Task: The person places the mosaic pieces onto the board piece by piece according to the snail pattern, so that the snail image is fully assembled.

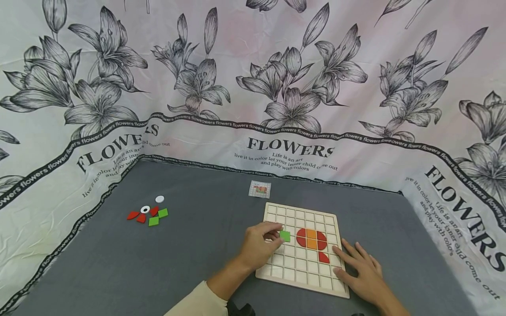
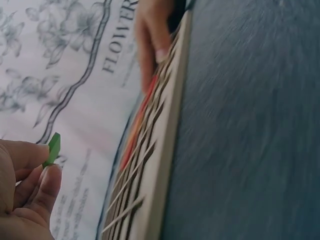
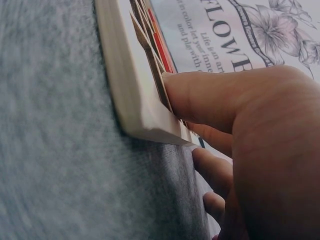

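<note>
A green square tile point(image 1: 285, 236) is pinched between the thumb and fingertips of my left hand point(image 1: 258, 245), over the left part of a wooden grid board point(image 1: 302, 265). In the left wrist view the green tile point(image 2: 53, 149) appears raised above the board. My right hand point(image 1: 361, 270) rests on the board's right edge, thumb and a finger on its surface, the other fingers beyond the edge. On the board sit orange pieces point(image 1: 311, 239) flanked by red rounded pieces point(image 1: 301, 238), with a red quarter piece point(image 1: 323, 257) below them on the right.
Loose pieces lie at the left of the grey table: red ones point(image 1: 132, 215), green tiles point(image 1: 153, 221), a white disc point(image 1: 160, 199) and a white ring with a dark centre point(image 1: 145, 210). A small picture card point(image 1: 259, 189) lies behind the board. A flower-printed cloth point(image 1: 292, 149) walls the table.
</note>
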Motion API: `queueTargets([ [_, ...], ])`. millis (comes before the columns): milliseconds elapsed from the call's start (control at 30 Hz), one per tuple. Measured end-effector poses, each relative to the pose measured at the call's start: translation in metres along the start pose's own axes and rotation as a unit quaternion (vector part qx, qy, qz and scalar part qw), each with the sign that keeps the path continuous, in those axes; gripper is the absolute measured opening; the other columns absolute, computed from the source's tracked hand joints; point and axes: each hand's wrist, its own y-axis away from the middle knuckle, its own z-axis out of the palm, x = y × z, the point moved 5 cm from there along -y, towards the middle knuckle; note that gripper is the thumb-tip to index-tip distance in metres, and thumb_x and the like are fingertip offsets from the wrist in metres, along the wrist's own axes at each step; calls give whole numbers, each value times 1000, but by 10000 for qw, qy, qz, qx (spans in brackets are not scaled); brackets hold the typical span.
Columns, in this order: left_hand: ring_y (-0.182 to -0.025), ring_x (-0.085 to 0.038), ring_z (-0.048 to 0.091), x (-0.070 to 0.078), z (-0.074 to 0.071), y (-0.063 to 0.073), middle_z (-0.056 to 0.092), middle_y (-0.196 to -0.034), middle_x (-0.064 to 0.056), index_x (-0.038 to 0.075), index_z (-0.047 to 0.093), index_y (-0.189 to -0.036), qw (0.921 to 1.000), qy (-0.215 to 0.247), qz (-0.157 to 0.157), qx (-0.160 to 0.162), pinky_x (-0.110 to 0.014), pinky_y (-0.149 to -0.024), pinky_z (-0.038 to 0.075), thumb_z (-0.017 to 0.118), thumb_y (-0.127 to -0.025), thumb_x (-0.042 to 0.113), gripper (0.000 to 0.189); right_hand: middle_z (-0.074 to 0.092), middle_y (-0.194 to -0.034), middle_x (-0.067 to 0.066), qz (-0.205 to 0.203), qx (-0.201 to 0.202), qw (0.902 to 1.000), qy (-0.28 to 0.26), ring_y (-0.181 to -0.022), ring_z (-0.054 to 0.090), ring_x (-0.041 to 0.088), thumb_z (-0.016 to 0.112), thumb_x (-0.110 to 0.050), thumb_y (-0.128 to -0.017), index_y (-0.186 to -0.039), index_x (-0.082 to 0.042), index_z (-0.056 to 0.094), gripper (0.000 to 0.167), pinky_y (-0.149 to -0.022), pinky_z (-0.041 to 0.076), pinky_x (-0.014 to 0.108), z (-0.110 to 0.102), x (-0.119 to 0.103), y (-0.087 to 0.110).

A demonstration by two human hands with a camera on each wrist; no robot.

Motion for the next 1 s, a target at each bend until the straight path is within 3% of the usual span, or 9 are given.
queueTargets([
  [133, -80, -26, 65, -11, 20, 0, 66, -99, -17, -8, 67, -110, 9998, -144, 115, -1, -24, -72, 54, 71, -79, -14, 31, 35, -148, 23, 7, -52, 10000, -27, -133, 18, 54, 66, -35, -91, -138, -11, 55, 54, -92, 8, 74, 1, 0, 0],
  [433, -78, -12, 64, -14, 49, 0, 66, -92, -12, -9, 68, -107, 9987, -411, 286, -110, -16, -68, 51, 72, -77, -14, 30, 36, -147, 23, 50, -33, 10000, 53, -132, 20, 54, 66, -36, -91, -137, -11, 56, 54, -92, 10, 73, 1, 0, 0],
  [567, -79, -8, 63, -18, 60, 0, 65, -91, -9, -9, 67, -107, 9981, -531, 76, -288, -13, -69, 50, 71, -78, -12, 29, 36, -148, 23, 148, -85, 9998, 90, -132, 20, 55, 67, -38, -90, -137, -11, 56, 55, -92, 10, 73, 1, 0, -1],
  [767, -78, -2, 59, -25, 72, 2, 64, -90, -4, -7, 68, -107, 9963, -709, -204, -430, -12, -68, 48, 71, -79, -10, 28, 36, -148, 22, 196, -70, 9997, 138, -132, 20, 55, 67, -39, -90, -137, -11, 57, 56, -92, 10, 73, 2, 0, -1],
  [1000, -75, -2, 58, -29, 83, 1, 62, -86, -4, -3, 70, -99, 9910, -1204, 63, -584, -10, -66, 46, 72, -77, -11, 24, 36, -148, 22, 152, -3, 9998, 139, -132, 20, 54, 67, -39, -90, -137, -11, 57, 55, -92, 10, 72, 0, 0, -1],
])
